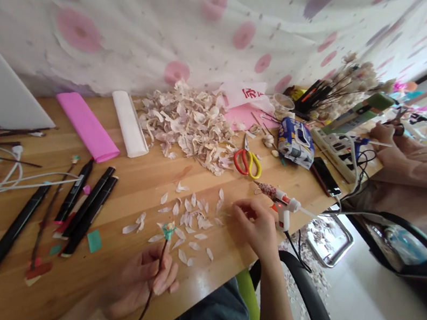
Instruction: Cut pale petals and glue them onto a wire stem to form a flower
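Left hand [137, 284] live on a dark wire stem [145, 310], fingers curled tight around it, teal tip [167, 231] up, right over loose paper petals [190, 222] on the wooden table [104, 295]. Right hand [255, 227], fingers loosely bunched, nothing visibly pinched, just beside a hot glue gun [285, 207].

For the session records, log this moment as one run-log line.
left hand: grips dark stem, teal tip | right hand: over pale petals, beside hot glue gun

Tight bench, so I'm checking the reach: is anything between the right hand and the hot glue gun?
Nothing visible stands in the way: the right hand sits right beside the hot glue gun.
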Available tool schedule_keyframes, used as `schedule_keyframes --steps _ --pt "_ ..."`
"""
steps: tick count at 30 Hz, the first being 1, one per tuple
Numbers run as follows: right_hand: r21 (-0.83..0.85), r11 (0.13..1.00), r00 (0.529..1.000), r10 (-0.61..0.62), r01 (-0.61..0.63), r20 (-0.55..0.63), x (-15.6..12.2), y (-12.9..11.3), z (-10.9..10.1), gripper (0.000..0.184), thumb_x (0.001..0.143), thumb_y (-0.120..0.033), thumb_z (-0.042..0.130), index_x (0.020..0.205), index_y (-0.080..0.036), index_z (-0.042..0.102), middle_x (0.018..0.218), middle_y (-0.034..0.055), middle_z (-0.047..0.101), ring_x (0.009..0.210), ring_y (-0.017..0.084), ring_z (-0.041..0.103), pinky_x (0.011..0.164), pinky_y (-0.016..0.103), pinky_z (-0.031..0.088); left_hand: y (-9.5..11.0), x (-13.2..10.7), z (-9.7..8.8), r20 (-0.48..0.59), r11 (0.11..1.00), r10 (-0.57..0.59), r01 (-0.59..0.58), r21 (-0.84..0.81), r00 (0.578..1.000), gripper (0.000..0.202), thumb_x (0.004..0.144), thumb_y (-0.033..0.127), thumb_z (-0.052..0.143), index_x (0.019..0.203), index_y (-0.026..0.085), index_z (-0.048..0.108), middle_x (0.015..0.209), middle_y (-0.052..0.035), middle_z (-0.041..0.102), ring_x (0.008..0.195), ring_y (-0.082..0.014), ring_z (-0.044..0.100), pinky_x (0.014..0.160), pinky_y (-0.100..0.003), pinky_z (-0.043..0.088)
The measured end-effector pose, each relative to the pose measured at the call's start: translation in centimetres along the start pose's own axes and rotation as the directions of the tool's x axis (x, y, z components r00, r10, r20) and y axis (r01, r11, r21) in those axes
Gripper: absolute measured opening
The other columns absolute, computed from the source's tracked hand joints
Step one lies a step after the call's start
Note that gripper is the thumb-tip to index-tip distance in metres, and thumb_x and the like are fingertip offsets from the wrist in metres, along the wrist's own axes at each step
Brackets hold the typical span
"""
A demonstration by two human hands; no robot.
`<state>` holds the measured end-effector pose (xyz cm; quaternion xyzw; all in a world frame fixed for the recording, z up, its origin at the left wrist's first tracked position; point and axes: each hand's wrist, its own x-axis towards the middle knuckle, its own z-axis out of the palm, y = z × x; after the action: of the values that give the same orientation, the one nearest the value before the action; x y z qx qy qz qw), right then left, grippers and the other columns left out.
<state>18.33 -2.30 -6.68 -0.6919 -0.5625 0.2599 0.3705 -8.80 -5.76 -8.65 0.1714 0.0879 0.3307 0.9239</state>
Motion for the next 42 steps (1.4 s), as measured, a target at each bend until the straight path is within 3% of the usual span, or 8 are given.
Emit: schedule_keyframes --steps 6,11,16,19,24,30,35,42 --pt "0.285 0.95 0.984 0.09 -0.132 0.155 -0.6 -0.9 1.3 0.034 0.084 -0.05 0.069 0.1 -0.019 0.066 0.082 0.008 0.079 0.073 0.024 0.075 0.064 0.033 0.06 0.1 -0.2 0.0 -0.009 1.0 0.008 -0.008 -0.001 1.0 0.011 0.089 0.035 0.074 0.088 0.024 0.075 0.053 0.0079 0.039 0.056 -0.0104 0.031 0.071 -0.025 0.038" --pt "0.344 0.923 0.97 0.1 -0.173 0.221 -0.4 -1.2 2.3 0.037 0.084 -0.051 0.069 0.103 -0.019 0.066 0.08 0.0088 0.081 0.069 0.024 0.077 0.065 0.035 0.062 -0.1 -0.1 -0.4 -0.062 0.999 -0.023 0.025 0.024 0.998 0.017 0.084 0.039 0.079 0.084 0.023 0.073 0.052 0.0075 0.043 0.055 -0.0099 0.035 0.07 -0.028 0.037" --pt "0.299 0.948 0.985 0.064 -0.111 0.161 0.3 -1.0 2.1 0.04 0.088 -0.047 0.063 0.117 -0.02 0.061 0.093 0.0103 0.082 0.083 0.025 0.077 0.071 0.036 0.061 -0.5 -0.1 -1.0 -0.083 0.999 -0.031 0.035 0.037 0.996 0.022 0.083 0.041 0.08 0.082 0.022 0.07 0.051 0.0071 0.046 0.055 -0.0099 0.039 0.071 -0.03 0.038" --pt "0.21 0.976 0.995 0.03 -0.051 0.099 0.4 -1.1 1.8 0.032 0.09 -0.039 0.06 0.116 -0.021 0.062 0.108 0.0118 0.079 0.091 0.025 0.075 0.076 0.036 0.059 -0.6 -0.2 -1.1 -0.09 0.998 -0.039 0.042 0.041 0.995 0.023 0.082 0.041 0.08 0.082 0.021 0.07 0.052 0.0065 0.048 0.056 -0.01 0.04 0.072 -0.03 0.038" --pt "-0.013 0.998 0.994 -0.063 0.064 0.093 0.2 -1.7 2.6 0.011 0.087 -0.023 0.065 0.095 -0.021 0.071 0.09 0.0071 0.073 0.079 0.023 0.066 0.072 0.036 0.052 -0.6 -0.2 -1.0 -0.106 0.998 -0.044 0.049 0.043 0.993 0.024 0.08 0.043 0.081 0.081 0.022 0.07 0.052 0.0061 0.048 0.056 -0.0103 0.041 0.071 -0.03 0.038" --pt "-0.168 0.972 0.984 -0.15 0.164 0.097 0.2 -2.2 4.4 0.006 0.085 -0.017 0.071 0.086 -0.023 0.073 0.089 0.0083 0.066 0.092 0.029 0.057 0.083 0.041 0.046 -0.6 -0.2 -1.1 -0.121 0.997 -0.053 0.06 0.053 0.991 0.024 0.078 0.044 0.082 0.079 0.022 0.071 0.051 0.0056 0.046 0.056 -0.011 0.04 0.071 -0.032 0.038" --pt "-0.125 0.973 0.981 -0.191 0.195 0.045 0.0 -2.5 4.5 0.01 0.087 -0.018 0.068 0.078 -0.023 0.069 0.09 0.0082 0.068 0.091 0.029 0.059 0.083 0.041 0.047 -0.6 -0.3 -1.0 -0.122 0.997 -0.048 0.055 0.053 0.991 0.024 0.079 0.044 0.082 0.079 0.022 0.072 0.052 0.0052 0.047 0.057 -0.0117 0.041 0.072 -0.032 0.037" --pt "0.166 0.976 0.983 -0.118 0.141 -0.139 -1.1 -3.1 2.5 0.01 0.091 -0.031 0.066 0.085 -0.023 0.065 0.086 0.006 0.075 0.073 0.021 0.067 0.069 0.034 0.055 -0.8 -0.3 -1.3 -0.1 0.998 -0.026 0.033 0.061 0.995 0.027 0.079 0.046 0.082 0.078 0.021 0.07 0.052 0.006 0.048 0.056 -0.0111 0.042 0.072 -0.032 0.038"
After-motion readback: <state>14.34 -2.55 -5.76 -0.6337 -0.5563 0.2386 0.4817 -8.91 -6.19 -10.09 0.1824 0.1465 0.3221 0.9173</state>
